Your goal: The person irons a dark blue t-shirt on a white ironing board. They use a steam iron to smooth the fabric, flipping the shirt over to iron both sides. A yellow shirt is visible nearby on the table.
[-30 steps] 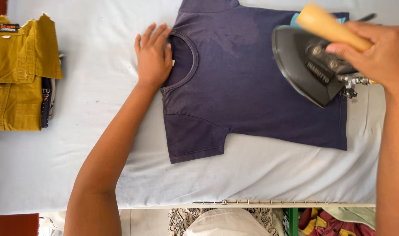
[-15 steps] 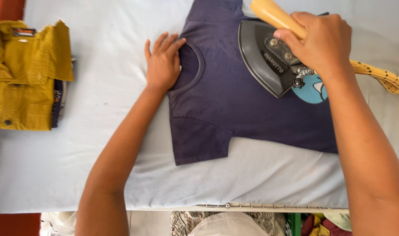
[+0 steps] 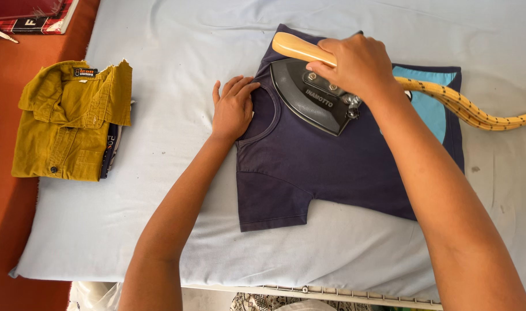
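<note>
Right hand [image 3: 355,64] grips the wooden-handled metal iron [image 3: 312,92] on a smooth navy T-shirt [image 3: 332,167]; left hand [image 3: 233,108] lies flat, fingers spread, beside its collar.

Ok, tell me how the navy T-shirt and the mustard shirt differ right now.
The navy T-shirt lies spread flat in the middle of the pale blue padded sheet; the mustard shirt is folded into a compact stack at the sheet's left edge. The T-shirt has a round collarless neck, while the mustard shirt has a collar and buttons. The left hand and the iron, gripped by the right hand, rest on the T-shirt; nothing touches the mustard shirt. Both lie on the same sheet.
</note>
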